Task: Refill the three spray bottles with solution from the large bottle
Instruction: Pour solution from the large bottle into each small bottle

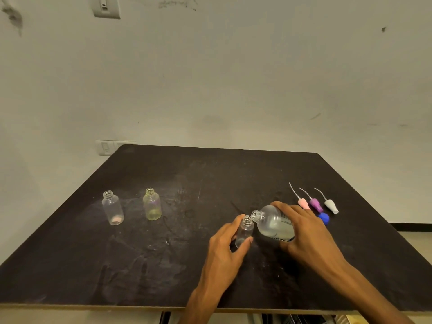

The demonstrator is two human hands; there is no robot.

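My right hand [304, 232] grips the large clear bottle [272, 220], tilted left so its open neck sits beside the mouth of a small clear spray bottle [245, 231]. That small bottle stands upright on the black table [187, 265], and my left hand [228, 246] holds it by the sides. Two more open small bottles stand at the left: a clear one with a pinkish bottom [113, 208] and a yellowish one [152, 204]. No stream of liquid is visible.
Three spray heads with thin tubes lie at the right: pink [303, 203], purple [315, 205], white [331, 205]. A blue cap [324, 217] lies just behind my right hand. A wall with a switch plate [105, 148] rises behind the table.
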